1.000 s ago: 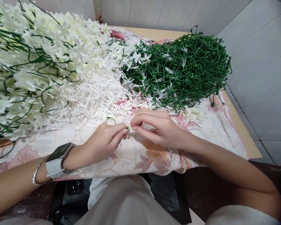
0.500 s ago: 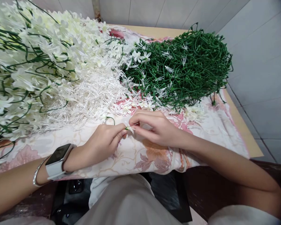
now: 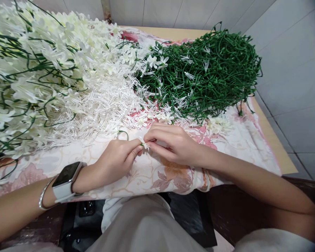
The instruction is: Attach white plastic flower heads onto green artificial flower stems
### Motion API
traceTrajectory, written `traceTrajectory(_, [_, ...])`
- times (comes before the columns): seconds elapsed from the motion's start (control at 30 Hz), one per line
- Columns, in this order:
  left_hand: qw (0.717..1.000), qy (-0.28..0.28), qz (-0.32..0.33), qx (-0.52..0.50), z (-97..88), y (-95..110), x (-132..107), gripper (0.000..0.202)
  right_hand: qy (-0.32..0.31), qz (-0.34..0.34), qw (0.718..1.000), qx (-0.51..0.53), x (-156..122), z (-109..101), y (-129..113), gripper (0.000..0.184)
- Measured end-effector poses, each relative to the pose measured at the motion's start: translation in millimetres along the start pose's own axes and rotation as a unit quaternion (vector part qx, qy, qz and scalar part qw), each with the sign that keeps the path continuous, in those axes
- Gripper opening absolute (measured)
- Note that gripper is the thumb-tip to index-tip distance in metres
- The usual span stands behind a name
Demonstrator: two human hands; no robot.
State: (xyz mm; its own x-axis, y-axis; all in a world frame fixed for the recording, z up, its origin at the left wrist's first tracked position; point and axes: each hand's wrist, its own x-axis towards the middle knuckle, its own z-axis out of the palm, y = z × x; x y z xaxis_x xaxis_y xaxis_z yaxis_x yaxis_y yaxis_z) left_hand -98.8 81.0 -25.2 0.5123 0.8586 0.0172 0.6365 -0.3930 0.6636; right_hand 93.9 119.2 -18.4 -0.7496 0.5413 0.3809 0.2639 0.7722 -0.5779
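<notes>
My left hand (image 3: 115, 161) rests on the flowered cloth (image 3: 152, 175) and pinches the end of a thin green stem (image 3: 125, 133) between thumb and forefinger. My right hand (image 3: 170, 141) meets it fingertip to fingertip, its fingers pressed together on a small white flower piece (image 3: 145, 145) at the stem's tip. A smartwatch (image 3: 65, 179) and a bangle sit on my left wrist.
A big heap of finished white flowers on green stems (image 3: 34, 70) fills the left. Loose white stamen pieces (image 3: 105, 105) lie in the middle. A mound of bare green stems (image 3: 212, 73) sits at the right. Tiled wall behind; the table edge (image 3: 275, 143) runs along the right.
Both hands stay pinched together at the same spot; the right fingers have closed slightly tighter on the white piece. The view has shifted a little.
</notes>
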Motion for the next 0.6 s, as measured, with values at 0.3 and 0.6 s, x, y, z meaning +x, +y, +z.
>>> traceTrajectory(0.3, [1.0,-0.008,-0.007,0.013,1.1,-0.5,-0.3,0.024,-0.001,-0.003,1.0,-0.003,0.0,3.1,0.9,0.014])
traceTrajectory(0.6, [1.0,0.008,0.001,0.015,0.9,0.6,-0.8,0.025,0.0,-0.004,1.0,-0.016,0.7,2.3,-3.0,0.017])
